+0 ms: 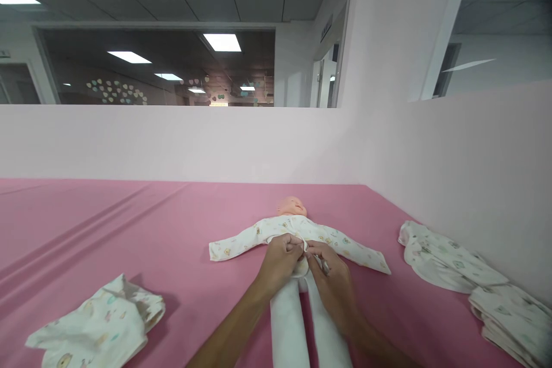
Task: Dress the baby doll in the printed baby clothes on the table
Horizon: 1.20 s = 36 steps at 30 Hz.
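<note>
Both hands (304,253) pinching doll's shirt (297,236) front

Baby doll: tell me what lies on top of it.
A printed baby top lies over the baby doll; the left hand and right hand pinch it at the waist. Its torso and arms are hidden.

No text, number or brand can be read anywhere. A small blue plate (326,27) is seen high up right of centre, and a greenish sign (4,54) at the far left edge; lettering is perhaps carried on both, but it is too blurred. Only small pictures are printed on the doll's top (340,241).
</note>
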Tool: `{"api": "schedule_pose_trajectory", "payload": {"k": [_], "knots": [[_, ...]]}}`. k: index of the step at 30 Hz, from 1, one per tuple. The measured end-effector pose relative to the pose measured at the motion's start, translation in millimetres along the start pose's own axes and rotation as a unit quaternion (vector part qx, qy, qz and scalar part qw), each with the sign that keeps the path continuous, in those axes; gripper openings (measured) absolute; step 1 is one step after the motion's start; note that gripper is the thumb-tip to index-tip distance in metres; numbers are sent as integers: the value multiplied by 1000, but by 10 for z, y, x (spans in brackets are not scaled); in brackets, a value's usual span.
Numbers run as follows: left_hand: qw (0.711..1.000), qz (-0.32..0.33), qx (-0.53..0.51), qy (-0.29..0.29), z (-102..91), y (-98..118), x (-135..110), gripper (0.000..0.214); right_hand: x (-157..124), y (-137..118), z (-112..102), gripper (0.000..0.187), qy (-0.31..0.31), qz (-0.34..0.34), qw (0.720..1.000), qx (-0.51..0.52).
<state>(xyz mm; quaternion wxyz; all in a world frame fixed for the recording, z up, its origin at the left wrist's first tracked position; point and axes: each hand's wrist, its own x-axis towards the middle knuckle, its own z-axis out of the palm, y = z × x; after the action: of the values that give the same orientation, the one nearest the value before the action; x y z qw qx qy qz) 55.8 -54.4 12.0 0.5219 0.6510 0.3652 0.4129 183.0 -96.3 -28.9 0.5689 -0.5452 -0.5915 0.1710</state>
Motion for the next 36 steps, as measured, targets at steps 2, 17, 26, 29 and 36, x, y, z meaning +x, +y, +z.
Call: {"api": "schedule_pose_trajectory", "payload": {"k": [2, 17, 26, 29, 36], "knots": [[1000, -7, -4, 5, 9, 5, -11, 9, 7, 26, 9, 26, -4, -15, 1000, -14], [995, 46, 89, -18, -34, -16, 0, 13, -4, 26, 7, 28, -19, -55, 996, -71], [981, 62, 182, 25, 24, 71, -79, 18, -8, 15, 14, 30, -16, -36, 999, -34], [989, 52, 138, 24, -5, 25, -40, 15, -12, 11, 17, 29, 4, -19, 1000, -22], [999, 16, 45, -25, -77, -24, 44, 14, -4, 31, 7, 26, 18, -20, 1000, -7]]}}
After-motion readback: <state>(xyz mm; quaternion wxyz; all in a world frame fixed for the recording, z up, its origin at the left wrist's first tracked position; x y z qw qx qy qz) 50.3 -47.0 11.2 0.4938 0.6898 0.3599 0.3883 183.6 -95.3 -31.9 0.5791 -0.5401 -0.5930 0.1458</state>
